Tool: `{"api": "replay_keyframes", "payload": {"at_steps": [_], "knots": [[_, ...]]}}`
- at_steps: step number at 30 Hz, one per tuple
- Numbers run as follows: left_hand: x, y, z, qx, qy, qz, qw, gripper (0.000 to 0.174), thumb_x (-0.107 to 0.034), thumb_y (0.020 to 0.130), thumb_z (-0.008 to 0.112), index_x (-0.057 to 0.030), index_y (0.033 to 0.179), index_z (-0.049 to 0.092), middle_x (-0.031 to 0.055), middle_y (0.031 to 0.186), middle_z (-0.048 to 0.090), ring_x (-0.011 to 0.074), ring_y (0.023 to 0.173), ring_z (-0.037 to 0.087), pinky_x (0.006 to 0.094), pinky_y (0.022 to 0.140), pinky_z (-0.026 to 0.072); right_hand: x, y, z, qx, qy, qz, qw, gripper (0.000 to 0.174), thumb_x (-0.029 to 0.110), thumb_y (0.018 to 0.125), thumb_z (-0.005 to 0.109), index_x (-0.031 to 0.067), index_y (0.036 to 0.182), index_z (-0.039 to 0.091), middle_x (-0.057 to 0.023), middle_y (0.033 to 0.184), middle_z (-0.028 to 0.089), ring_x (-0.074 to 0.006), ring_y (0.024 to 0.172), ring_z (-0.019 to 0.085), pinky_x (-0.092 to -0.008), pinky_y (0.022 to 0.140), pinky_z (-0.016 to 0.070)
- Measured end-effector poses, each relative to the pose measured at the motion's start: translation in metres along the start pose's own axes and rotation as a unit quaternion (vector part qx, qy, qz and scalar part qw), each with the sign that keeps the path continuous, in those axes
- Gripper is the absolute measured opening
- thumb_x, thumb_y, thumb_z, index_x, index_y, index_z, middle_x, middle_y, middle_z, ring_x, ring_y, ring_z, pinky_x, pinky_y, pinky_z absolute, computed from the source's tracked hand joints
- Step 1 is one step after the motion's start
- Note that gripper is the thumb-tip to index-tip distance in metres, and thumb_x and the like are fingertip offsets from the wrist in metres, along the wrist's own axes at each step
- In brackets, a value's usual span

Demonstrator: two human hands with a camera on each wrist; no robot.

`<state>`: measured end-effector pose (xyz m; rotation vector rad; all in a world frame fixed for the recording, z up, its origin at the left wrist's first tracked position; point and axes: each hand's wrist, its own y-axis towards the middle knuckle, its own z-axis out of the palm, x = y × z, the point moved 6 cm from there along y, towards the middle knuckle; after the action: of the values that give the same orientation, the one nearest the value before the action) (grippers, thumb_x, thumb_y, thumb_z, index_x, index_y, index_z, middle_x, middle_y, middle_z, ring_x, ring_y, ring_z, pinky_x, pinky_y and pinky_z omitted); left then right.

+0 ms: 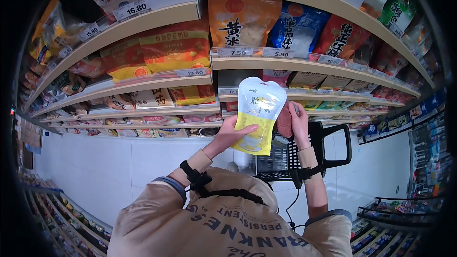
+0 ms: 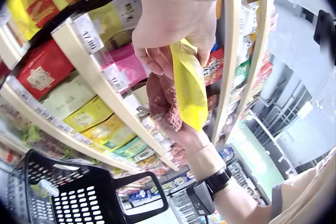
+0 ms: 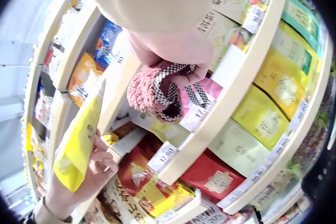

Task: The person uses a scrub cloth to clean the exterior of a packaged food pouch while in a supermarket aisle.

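My left hand [image 1: 228,135] grips a white-and-yellow pouch [image 1: 259,131] by its left side, thumb across the front and fingers behind. The pouch stands upright before the shelves, its printed face toward the head camera. In the left wrist view the same pouch [image 2: 191,90] shows its yellow side. My right hand [image 1: 300,126] holds a bunched, dusty-pink shaggy cloth [image 1: 284,123] just right of the pouch. Black-and-white checked trim and a loop show on the cloth [image 3: 144,92] in the right wrist view, with fingers curled round the trim.
A black shopping basket [image 1: 336,163] with a raised handle stands below my right hand, with a few things in it. Shelves [image 1: 266,63] of bagged goods with price tags curve across the front. More racks [image 1: 381,219] stand behind on both sides of the pale floor [image 1: 157,162].
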<state>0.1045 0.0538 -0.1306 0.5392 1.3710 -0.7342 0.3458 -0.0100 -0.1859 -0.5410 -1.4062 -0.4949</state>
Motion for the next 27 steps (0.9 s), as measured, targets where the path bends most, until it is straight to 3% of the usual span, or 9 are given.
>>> {"api": "replay_keyframes", "payload": {"at_steps": [5,7,9,11,14,18,27], "knots": [[-0.060,0.013,0.007,-0.009,0.020,0.058,0.998,0.035,-0.019,0.092,0.071,0.0049,0.116,0.063,0.0101,0.108,0.071,0.0132,0.096,0.067,0.0298,0.086,0.0536,0.106,-0.024,0.054,0.088,0.101,-0.060,0.989,0.036,0.028,0.104,0.053,0.0015,0.128,0.056,-0.0051,0.113,0.065,-0.0084,0.105,0.058,-0.0255,0.090,0.0479],[-0.084,0.014,0.005,-0.032,-0.035,0.095,0.994,0.037,-0.018,0.091,0.073,0.0057,0.117,0.062,0.0103,0.106,0.071,0.0123,0.094,0.067,0.0291,0.083,0.0541,0.129,-0.031,0.065,0.104,0.085,-0.083,0.988,0.039,0.030,0.106,0.049,0.0023,0.133,0.051,-0.0064,0.120,0.062,-0.0097,0.110,0.057,-0.0267,0.094,0.0470],[-0.105,0.013,0.003,-0.040,-0.028,0.110,0.993,0.037,-0.017,0.091,0.073,0.0059,0.117,0.062,0.0108,0.106,0.071,0.0125,0.095,0.067,0.0297,0.084,0.0543,0.145,-0.037,0.077,0.147,0.162,-0.092,0.971,0.040,0.030,0.107,0.045,0.0018,0.135,0.047,-0.0075,0.126,0.059,-0.0116,0.114,0.056,-0.0282,0.097,0.0454],[-0.123,0.011,-0.002,-0.059,-0.014,0.109,0.992,0.037,-0.017,0.091,0.072,0.0062,0.117,0.062,0.0114,0.108,0.071,0.0127,0.096,0.067,0.0302,0.084,0.0546,0.161,-0.044,0.086,0.160,0.190,-0.099,0.964,0.040,0.023,0.105,0.049,0.0011,0.138,0.043,-0.0084,0.128,0.058,-0.0134,0.116,0.055,-0.0299,0.100,0.0444],[-0.144,0.006,-0.010,-0.069,0.012,0.137,0.988,0.037,-0.018,0.091,0.073,0.0056,0.117,0.062,0.0110,0.107,0.071,0.0127,0.095,0.068,0.0305,0.083,0.0550,0.173,-0.045,0.101,0.156,0.112,-0.135,0.972,0.046,0.012,0.098,0.060,0.0011,0.139,0.042,-0.0106,0.129,0.058,-0.0142,0.114,0.057,-0.0302,0.098,0.0455],[-0.160,-0.002,-0.022,-0.075,0.047,0.131,0.987,0.035,-0.016,0.092,0.071,0.0042,0.118,0.060,0.0096,0.108,0.070,0.0125,0.097,0.066,0.0300,0.085,0.0538,0.175,-0.042,0.126,0.180,0.161,-0.090,0.966,0.048,0.012,0.098,0.060,0.0010,0.140,0.041,-0.0121,0.128,0.058,-0.0141,0.113,0.057,-0.0293,0.096,0.0465],[-0.168,-0.010,-0.031,-0.112,0.054,0.171,0.977,0.040,-0.017,0.091,0.071,0.0065,0.121,0.058,0.0131,0.110,0.071,0.0150,0.099,0.068,0.0325,0.085,0.0550,0.182,-0.046,0.143,0.192,0.173,-0.129,0.957,0.056,0.004,0.093,0.063,-0.0006,0.143,0.037,-0.0154,0.129,0.058,-0.0185,0.116,0.057,-0.0314,0.099,0.0459]]}}
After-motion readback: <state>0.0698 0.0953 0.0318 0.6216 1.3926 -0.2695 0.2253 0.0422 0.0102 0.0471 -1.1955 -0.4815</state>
